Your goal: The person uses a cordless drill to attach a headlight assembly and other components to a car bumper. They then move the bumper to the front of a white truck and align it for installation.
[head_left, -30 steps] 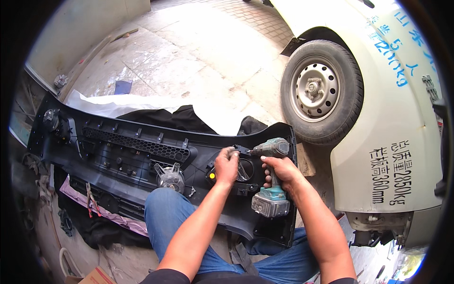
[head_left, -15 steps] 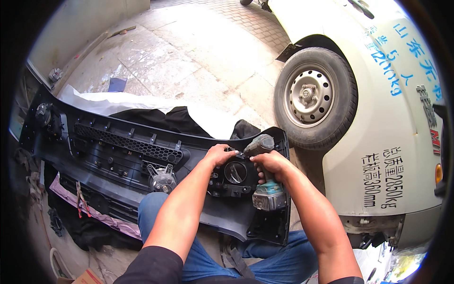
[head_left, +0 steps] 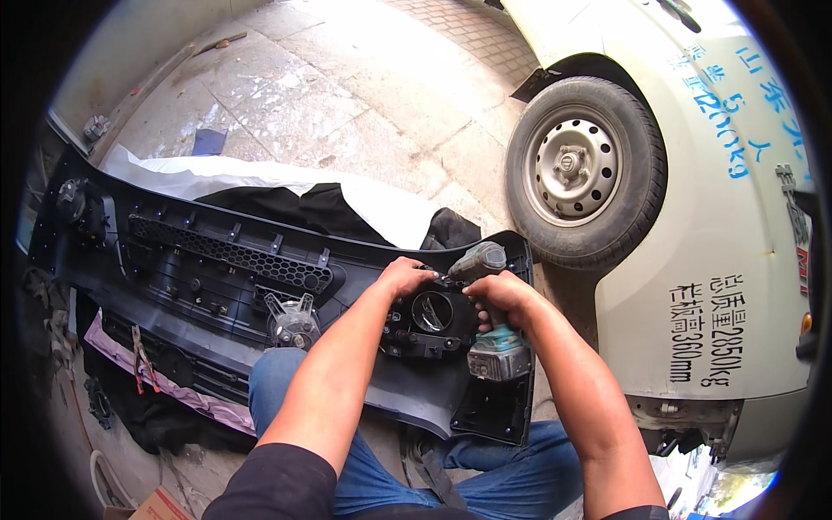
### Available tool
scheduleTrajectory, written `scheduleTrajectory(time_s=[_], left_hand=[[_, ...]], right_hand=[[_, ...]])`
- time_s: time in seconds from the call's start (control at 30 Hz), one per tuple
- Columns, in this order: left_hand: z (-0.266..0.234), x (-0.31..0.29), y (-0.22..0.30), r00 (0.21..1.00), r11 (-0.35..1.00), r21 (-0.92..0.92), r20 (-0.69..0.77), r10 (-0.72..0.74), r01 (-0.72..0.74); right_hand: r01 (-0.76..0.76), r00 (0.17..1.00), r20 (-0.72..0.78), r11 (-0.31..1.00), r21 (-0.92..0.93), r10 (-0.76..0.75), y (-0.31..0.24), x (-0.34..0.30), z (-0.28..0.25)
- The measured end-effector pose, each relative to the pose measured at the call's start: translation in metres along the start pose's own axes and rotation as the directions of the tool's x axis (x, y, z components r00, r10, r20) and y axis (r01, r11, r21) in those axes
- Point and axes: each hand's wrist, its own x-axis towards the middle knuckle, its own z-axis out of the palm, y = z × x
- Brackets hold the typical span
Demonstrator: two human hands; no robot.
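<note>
A black vehicle bumper (head_left: 407, 402) lies across in front of me with its ribbed inner side up. My right hand (head_left: 506, 299) is wrapped round the grip of a teal and grey cordless drill (head_left: 480, 260), whose battery hangs toward me. The drill's nose points left, toward my left fingertips. My left hand (head_left: 406, 279) is at the bumper's right part with thumb and fingers pinched; whatever is between them is too small to make out. Just below both hands sits a round lamp (head_left: 432, 312) in a black housing. Another round lamp (head_left: 291, 324) with a clear bracket rests beside my left forearm.
Red-handled pliers (head_left: 144, 362) lie by a pink strip (head_left: 178, 386) along the bumper's near left edge. White sheeting (head_left: 381, 208) and black cloth (head_left: 303, 208) lie beyond it. A pale vehicle with a wheel (head_left: 572, 169) stands close on the right. A cardboard box (head_left: 163, 506) is at lower left.
The whole view has shifted slightly. Both hands and the drill stay at the same spot on the bumper, the drill's body tilted a little differently.
</note>
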Motion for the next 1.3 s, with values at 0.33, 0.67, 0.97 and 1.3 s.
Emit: scheduleTrajectory(time_s=[0.33, 0.67, 0.97, 1.3], left_hand=[[0.007, 0.01, -0.004, 1.0, 1.0, 0.01, 0.001, 0.025, -0.025], [0.011, 0.015, -0.007, 1.0, 0.999, -0.036, 0.017, 0.0, 0.001], [0.011, 0.011, -0.003, 0.998, 0.997, -0.069, 0.05, -0.043, 0.046], [0.014, 0.014, -0.005, 0.996, 0.995, -0.078, 0.053, -0.066, 0.07]], right_hand=[[0.003, 1.0, 0.012, 1.0, 0.009, -0.003, 0.009, 0.009, -0.003], [-0.007, 1.0, 0.021, 0.999, 0.039, 0.007, 0.013, 0.014, -0.007], [-0.006, 1.0, 0.027, 0.999, 0.054, 0.004, 0.014, 0.016, -0.009], [-0.015, 0.999, 0.043, 0.998, 0.058, 0.013, 0.016, 0.023, -0.011]])
